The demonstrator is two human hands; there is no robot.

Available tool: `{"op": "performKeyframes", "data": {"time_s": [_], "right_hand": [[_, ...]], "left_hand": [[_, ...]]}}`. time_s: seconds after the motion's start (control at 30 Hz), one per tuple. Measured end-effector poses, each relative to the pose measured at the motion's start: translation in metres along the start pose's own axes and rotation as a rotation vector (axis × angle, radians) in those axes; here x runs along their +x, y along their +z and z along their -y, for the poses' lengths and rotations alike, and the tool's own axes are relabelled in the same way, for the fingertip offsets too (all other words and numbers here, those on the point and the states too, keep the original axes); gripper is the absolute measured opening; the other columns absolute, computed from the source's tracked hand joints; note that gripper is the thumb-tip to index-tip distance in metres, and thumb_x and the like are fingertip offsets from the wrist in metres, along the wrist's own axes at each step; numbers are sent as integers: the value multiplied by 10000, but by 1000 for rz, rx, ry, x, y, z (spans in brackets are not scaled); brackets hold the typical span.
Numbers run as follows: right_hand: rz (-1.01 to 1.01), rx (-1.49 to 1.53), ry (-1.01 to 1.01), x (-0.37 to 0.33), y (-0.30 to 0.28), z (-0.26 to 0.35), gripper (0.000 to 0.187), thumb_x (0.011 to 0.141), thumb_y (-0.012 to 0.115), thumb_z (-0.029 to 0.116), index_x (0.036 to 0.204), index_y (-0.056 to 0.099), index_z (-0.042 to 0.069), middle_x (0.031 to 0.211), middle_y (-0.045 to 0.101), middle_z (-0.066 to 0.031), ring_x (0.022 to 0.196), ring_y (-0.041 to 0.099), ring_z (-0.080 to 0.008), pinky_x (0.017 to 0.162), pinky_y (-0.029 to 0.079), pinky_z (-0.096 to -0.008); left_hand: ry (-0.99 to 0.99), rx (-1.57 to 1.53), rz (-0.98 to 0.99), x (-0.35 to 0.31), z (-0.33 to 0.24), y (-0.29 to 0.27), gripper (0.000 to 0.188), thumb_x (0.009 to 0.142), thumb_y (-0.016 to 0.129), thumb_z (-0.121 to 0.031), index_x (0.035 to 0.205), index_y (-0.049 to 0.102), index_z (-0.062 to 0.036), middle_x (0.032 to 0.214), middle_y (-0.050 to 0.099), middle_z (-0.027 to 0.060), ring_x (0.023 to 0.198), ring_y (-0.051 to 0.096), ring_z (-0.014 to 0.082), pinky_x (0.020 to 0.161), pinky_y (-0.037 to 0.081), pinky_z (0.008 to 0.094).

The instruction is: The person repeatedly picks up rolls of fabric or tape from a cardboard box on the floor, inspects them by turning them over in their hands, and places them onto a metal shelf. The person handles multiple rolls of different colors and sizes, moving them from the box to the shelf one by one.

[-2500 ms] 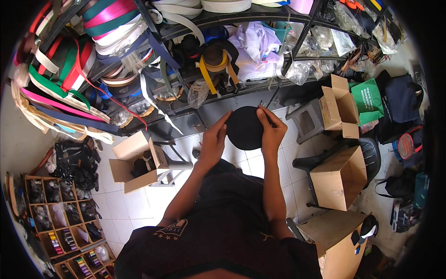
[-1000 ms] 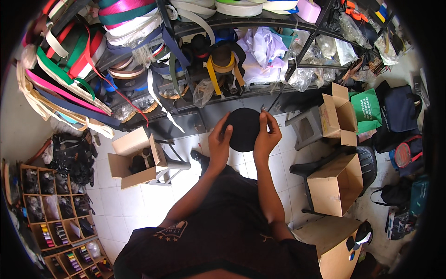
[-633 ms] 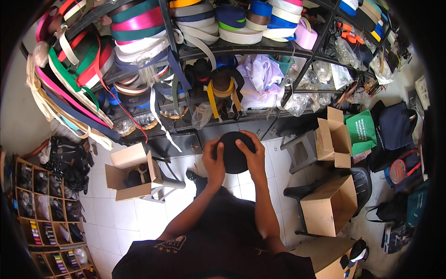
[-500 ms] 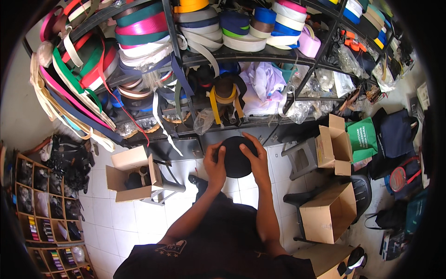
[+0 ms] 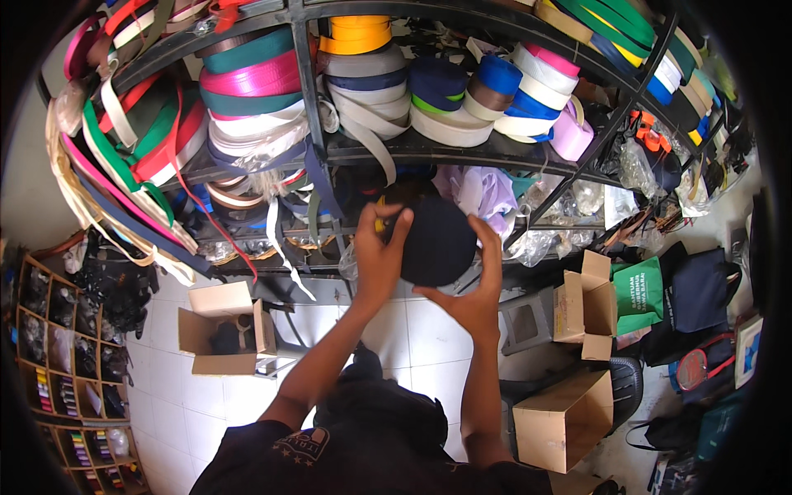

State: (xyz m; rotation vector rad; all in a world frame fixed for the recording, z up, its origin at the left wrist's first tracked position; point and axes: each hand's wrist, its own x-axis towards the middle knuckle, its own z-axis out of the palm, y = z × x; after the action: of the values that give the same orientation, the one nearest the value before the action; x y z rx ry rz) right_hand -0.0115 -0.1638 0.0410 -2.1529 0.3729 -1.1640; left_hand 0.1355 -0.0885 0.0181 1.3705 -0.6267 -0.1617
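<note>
I hold up a flat, round black thing [image 5: 440, 241] that looks like a wound roll of webbing. Its broad face is turned toward me, in front of the shelf's lower level. My left hand [image 5: 382, 252] grips the left edge, thumb on the near face and fingers partly hidden behind it. Around the lower right edge curves my right hand [image 5: 477, 301], its thumb under the rim and its fingers up along the right side. Just behind the roll lie a crumpled pale lilac plastic bag [image 5: 493, 188] and a dim stretch of shelf.
A black metal shelf [image 5: 318, 115] spans the front, stacked with coloured webbing rolls [image 5: 252, 74]; straps hang at its left. Cartons stand on both sides: one with dark contents [image 5: 202, 359] at left, another [image 5: 540, 437] at right. A grey stool [image 5: 528, 322] stands near the shelf.
Both hands have raised the black roll up and slightly right, toward the shelf. My right hand has shifted from the top of the roll to its lower right edge. The view has shifted slightly.
</note>
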Motion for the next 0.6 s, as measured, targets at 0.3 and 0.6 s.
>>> {"op": "performKeyframes", "data": {"time_s": [0.3,0.6], "right_hand": [[-156,-219,-261,165,-21,-11,960,502,978,229,1330,537,25,1270,583,-179,1177,581,-309,996,473,-410],[82,-262,-362,261,-38,-27,838,542,952,212,1270,584,22,1179,669,-165,1147,628,-277,996,477,-377]], "left_hand": [[345,52,490,143,-66,10,830,755,870,-255,1411,452,32,1213,592,220,948,660,219,798,534,288],[284,-22,297,194,-65,42,890,610,915,-94,1369,482,75,1156,560,175,905,656,239,762,569,325]]}}
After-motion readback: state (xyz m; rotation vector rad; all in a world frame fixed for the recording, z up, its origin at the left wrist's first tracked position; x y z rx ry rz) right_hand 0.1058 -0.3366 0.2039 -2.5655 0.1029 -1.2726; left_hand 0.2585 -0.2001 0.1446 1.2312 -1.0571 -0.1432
